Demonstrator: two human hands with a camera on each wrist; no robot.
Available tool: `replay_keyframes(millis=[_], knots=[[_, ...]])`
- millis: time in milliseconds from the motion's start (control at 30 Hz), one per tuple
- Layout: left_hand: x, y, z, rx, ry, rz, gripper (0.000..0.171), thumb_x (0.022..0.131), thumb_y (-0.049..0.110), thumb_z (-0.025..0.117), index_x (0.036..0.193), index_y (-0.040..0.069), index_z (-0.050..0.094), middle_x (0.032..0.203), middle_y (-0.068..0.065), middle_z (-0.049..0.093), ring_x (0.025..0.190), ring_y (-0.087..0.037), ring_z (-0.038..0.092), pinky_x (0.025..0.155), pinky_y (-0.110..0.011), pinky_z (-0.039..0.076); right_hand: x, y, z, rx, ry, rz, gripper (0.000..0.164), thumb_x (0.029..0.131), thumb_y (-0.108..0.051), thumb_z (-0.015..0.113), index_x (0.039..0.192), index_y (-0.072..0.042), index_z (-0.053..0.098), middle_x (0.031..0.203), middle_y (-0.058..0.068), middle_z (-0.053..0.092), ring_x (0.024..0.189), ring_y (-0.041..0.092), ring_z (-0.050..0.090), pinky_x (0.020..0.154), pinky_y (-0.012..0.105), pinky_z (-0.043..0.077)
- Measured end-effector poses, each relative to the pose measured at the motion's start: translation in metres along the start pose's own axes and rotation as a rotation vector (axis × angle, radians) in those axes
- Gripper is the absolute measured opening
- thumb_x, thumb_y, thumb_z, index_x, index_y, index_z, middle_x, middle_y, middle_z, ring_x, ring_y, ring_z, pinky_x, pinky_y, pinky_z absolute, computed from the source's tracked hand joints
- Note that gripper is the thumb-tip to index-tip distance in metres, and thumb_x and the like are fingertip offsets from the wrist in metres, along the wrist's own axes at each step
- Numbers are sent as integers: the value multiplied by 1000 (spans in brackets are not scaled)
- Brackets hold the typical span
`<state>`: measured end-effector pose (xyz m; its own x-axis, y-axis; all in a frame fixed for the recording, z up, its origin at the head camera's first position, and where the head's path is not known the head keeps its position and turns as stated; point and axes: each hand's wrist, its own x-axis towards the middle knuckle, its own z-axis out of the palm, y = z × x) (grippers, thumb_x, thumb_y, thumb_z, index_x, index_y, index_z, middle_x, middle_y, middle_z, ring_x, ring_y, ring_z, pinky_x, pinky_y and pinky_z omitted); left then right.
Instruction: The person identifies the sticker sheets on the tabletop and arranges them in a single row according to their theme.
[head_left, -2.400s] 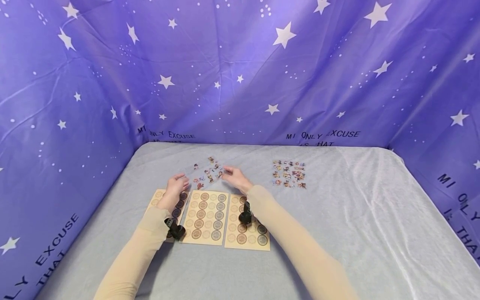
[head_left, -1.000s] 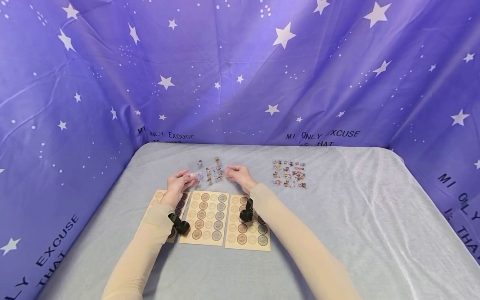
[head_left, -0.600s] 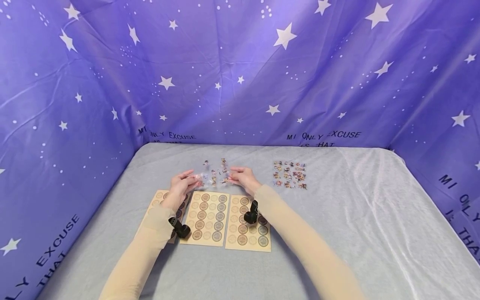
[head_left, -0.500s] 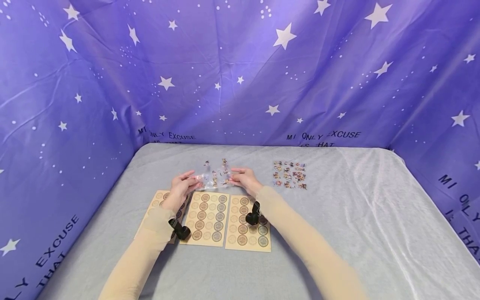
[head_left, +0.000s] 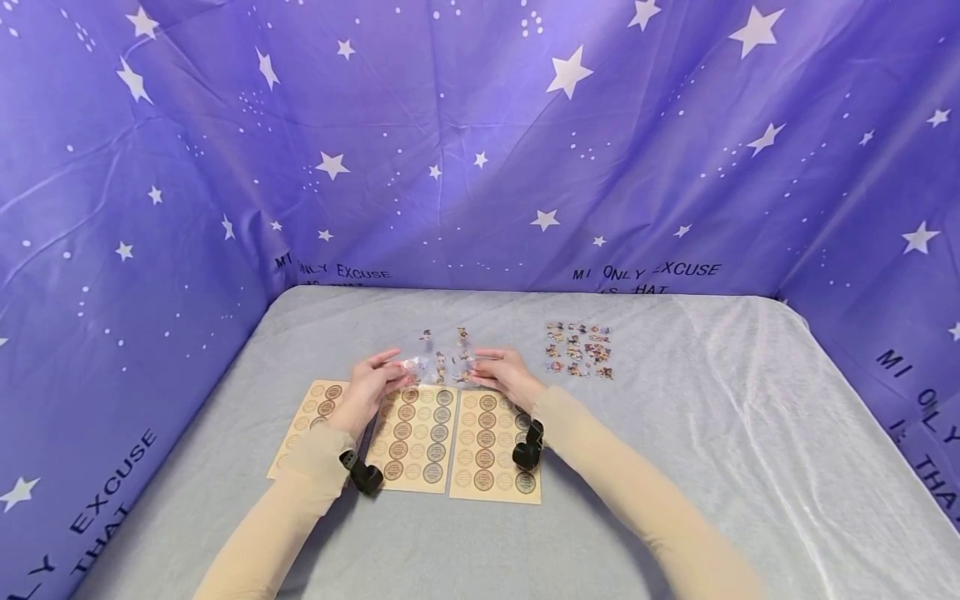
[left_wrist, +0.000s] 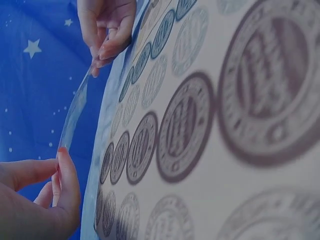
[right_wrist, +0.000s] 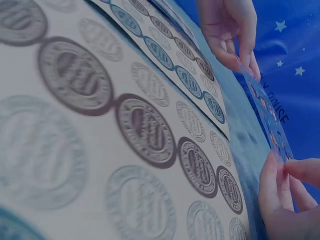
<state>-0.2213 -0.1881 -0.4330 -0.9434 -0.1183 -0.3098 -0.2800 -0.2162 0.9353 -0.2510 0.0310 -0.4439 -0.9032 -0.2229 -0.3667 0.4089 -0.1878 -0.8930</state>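
A clear sticker sheet point(head_left: 440, 364) printed with small colourful figures is stretched between both hands, just past the middle tan sheet. My left hand point(head_left: 369, 382) pinches its left edge between thumb and fingers. On the opposite edge, my right hand point(head_left: 507, 375) pinches it the same way. Both wrist views show the sheet edge-on and slightly bowed, with the blue-looking backdrop behind it. Below the hands lie tan sheets of round seal stickers; the middle one point(head_left: 415, 437) is closest under the clear sheet, and the right one point(head_left: 495, 450) lies partly under the right wrist.
A second clear sticker sheet point(head_left: 578, 350) lies flat at the back right. The left tan sheet point(head_left: 303, 417) is partly covered by the left hand and sleeve. Grey cloth point(head_left: 675, 433) covers the table, and a purple star-patterned curtain point(head_left: 480, 208) surrounds its back and sides.
The clear sheet was farther left and tilted; both hands have brought it right and, lately, toward the body. The right hand now pinches its edge more firmly. The tan sheets stayed put.
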Motion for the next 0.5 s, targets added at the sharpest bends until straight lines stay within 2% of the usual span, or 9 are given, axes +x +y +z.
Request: replay_keyframes(millis=[267,500], knots=[[-7,-6,10,22,-25,1,49,82,-12,48,129,-4,39,75,1,60,62,-8,61,66,-20,53,-14,4,-11,17,0,3,41,82,10,51,123,6,45,95,19,58,72,15,60,76,27,51],[-14,-12,20,42,-51,7,49,81,-13,49,128,-4,41,78,1,62,66,-9,61,67,-23,53,-26,7,-19,-2,13,-4,41,83,7,52,123,5,46,90,12,58,70,12,59,77,27,51]])
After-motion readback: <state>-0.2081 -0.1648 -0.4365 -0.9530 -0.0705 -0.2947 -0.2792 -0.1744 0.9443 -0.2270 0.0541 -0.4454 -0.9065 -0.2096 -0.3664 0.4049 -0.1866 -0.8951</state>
